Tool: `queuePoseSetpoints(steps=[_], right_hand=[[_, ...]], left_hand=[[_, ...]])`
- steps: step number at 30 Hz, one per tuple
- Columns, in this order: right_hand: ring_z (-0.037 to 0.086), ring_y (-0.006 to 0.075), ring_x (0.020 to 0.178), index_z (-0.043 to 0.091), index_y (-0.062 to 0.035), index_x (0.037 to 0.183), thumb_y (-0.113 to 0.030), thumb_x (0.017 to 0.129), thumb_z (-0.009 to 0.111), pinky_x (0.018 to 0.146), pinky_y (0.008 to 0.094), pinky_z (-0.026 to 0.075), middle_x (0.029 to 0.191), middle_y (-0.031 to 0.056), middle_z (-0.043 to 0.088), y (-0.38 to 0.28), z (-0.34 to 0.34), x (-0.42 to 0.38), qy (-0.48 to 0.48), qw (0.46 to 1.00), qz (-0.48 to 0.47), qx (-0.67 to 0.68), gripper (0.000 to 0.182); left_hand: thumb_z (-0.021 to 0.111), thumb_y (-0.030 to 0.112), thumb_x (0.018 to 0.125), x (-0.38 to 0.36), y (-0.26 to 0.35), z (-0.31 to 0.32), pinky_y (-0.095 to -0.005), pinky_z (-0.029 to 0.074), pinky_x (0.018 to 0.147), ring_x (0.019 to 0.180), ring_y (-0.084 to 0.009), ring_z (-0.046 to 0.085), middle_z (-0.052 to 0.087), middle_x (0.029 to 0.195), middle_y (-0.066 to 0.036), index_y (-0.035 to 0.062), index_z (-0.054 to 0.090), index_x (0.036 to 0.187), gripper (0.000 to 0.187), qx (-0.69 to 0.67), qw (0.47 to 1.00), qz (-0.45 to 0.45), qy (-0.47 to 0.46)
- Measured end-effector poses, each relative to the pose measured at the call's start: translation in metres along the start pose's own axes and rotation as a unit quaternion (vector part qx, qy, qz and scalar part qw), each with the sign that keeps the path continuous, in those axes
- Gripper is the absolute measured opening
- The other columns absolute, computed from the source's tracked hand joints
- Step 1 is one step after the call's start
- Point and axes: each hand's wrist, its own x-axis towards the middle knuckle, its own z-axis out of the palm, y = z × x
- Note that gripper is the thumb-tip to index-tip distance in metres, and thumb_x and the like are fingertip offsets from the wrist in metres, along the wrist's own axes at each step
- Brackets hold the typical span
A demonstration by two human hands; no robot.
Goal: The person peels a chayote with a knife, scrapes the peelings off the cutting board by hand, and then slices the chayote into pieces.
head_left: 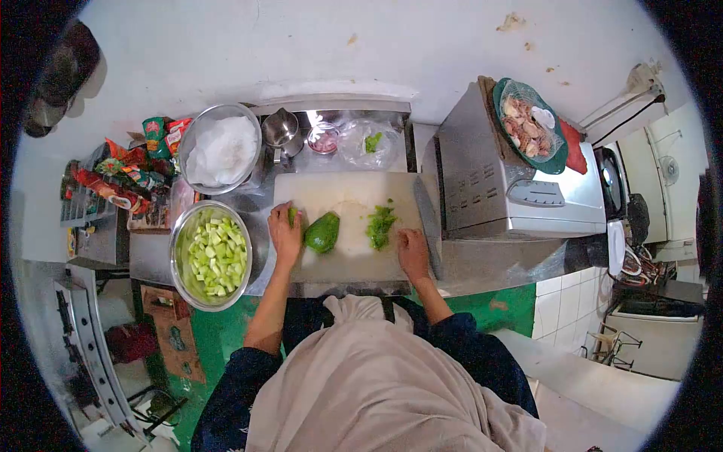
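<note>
On the white cutting board (354, 264), my left hand (285, 235) is closed around a small green vegetable piece (294, 215) at the board's left edge. Just right of it lies a shiny green, pear-shaped vegetable (322, 232) that looks like a chayote. A small heap of green peelings (380, 226) sits on the right half. Beside that heap rests my right hand (413, 252), its fingers curled inward; anything inside them is hidden. A wide grey knife (428, 218) lies along the board's right edge, close to the right hand.
At left stands a steel bowl of pale green cubes (218, 256), below a bowl holding a white plastic bag (222, 151). Behind the board are a metal pot (282, 129), a small bowl (324, 141) and a clear bag (369, 143). A steel appliance (489, 188) flanks the right.
</note>
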Motion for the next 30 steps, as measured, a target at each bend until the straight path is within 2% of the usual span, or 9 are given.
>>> queuePoseSetpoints(steps=[4,6,9,12,15,18,21,24,30], right_hand=[[0.059,0.0344,0.091,0.062,-0.0043,0.106,-0.005,0.086,0.055,0.08,0.0413,0.048,0.098,0.0149,0.061,0.0,-0.004,0.022,-0.021,0.996,-0.041,0.074,0.021],[0.06,0.0341,0.091,0.063,-0.0053,0.107,-0.006,0.087,0.055,0.08,0.0409,0.048,0.098,0.014,0.062,-0.002,-0.007,0.042,-0.013,0.996,-0.035,0.081,0.022],[0.057,0.0346,0.096,0.061,-0.0035,0.109,-0.006,0.087,0.055,0.085,0.0413,0.046,0.104,0.0155,0.06,-0.012,-0.001,0.077,-0.018,0.991,-0.119,0.059,0.023],[0.053,0.0352,0.104,0.059,-0.0009,0.111,-0.005,0.085,0.055,0.092,0.0425,0.042,0.11,0.0176,0.057,-0.01,0.017,0.091,0.005,0.981,-0.186,-0.056,0.027],[0.049,0.0362,0.11,0.056,0.0014,0.113,-0.002,0.083,0.055,0.096,0.0437,0.038,0.113,0.0197,0.054,-0.007,0.018,0.081,-0.046,0.974,-0.211,-0.066,0.03],[0.051,0.0354,0.107,0.059,0.0001,0.108,-0.001,0.081,0.056,0.096,0.044,0.039,0.108,0.0184,0.056,-0.002,0.013,0.062,-0.069,0.969,-0.237,-0.031,0.027],[0.053,0.0343,0.104,0.062,-0.0011,0.104,0.0,0.081,0.056,0.095,0.0438,0.04,0.103,0.0173,0.058,0.002,0.004,0.068,-0.132,0.967,-0.218,0.028,0.024],[0.054,0.0335,0.102,0.064,-0.0022,0.099,0.0,0.08,0.056,0.093,0.0422,0.041,0.1,0.0166,0.059,-0.011,0.004,0.081,-0.103,0.98,-0.156,0.066,0.021],[0.054,0.0339,0.101,0.065,-0.0025,0.098,0.0,0.079,0.055,0.093,0.0407,0.042,0.1,0.016,0.059,-0.023,0.013,0.064,-0.085,0.947,-0.307,-0.035,0.021]], left_hand=[[0.059,0.018,0.087,-0.012,0.039,-0.009,-0.0435,0.038,0.099,0.113,-0.0361,0.049,0.054,0.119,-0.017,0.0025,0.059,0.114,0.031,0.074,0.991,0.032,0.103],[0.059,0.015,0.086,-0.031,0.057,-0.006,-0.0465,0.037,0.1,0.113,-0.0368,0.049,0.055,0.12,-0.017,0.0034,0.06,0.112,0.029,-0.013,0.995,0.076,0.06],[0.059,0.011,0.083,-0.068,0.074,0.01,-0.0465,0.04,0.095,0.108,-0.0372,0.052,0.056,0.118,-0.018,0.0041,0.06,0.109,0.027,-0.084,0.979,0.176,-0.064],[0.058,0.009,0.081,-0.09,0.086,0.024,-0.044,0.044,0.088,0.1,-0.0354,0.054,0.057,0.11,-0.017,0.0016,0.06,0.108,0.029,-0.107,0.954,0.256,-0.111],[0.058,0.007,0.081,-0.098,0.084,0.032,-0.0421,0.044,0.088,0.101,-0.0329,0.054,0.057,0.111,-0.016,0.0024,0.059,0.109,0.029,-0.073,0.966,0.23,-0.095],[0.058,0.006,0.081,-0.101,0.077,0.034,-0.0413,0.043,0.09,0.103,-0.0317,0.054,0.057,0.112,-0.015,0.0023,0.058,0.111,0.03,-0.063,0.969,0.208,-0.119],[0.058,0.006,0.081,-0.103,0.071,0.037,-0.0408,0.042,0.093,0.106,-0.031,0.052,0.056,0.114,-0.013,0.0019,0.057,0.113,0.032,-0.04,0.963,0.233,-0.132],[0.058,0.006,0.082,-0.105,0.067,0.043,-0.0406,0.042,0.094,0.107,-0.0309,0.052,0.055,0.116,-0.013,0.0016,0.055,0.114,0.033,-0.012,0.964,0.233,-0.131],[0.056,0.006,0.083,-0.112,0.07,0.04,-0.0408,0.041,0.096,0.107,-0.031,0.052,0.055,0.115,-0.013,0.0014,0.054,0.114,0.032,0.006,0.971,0.202,-0.127]])
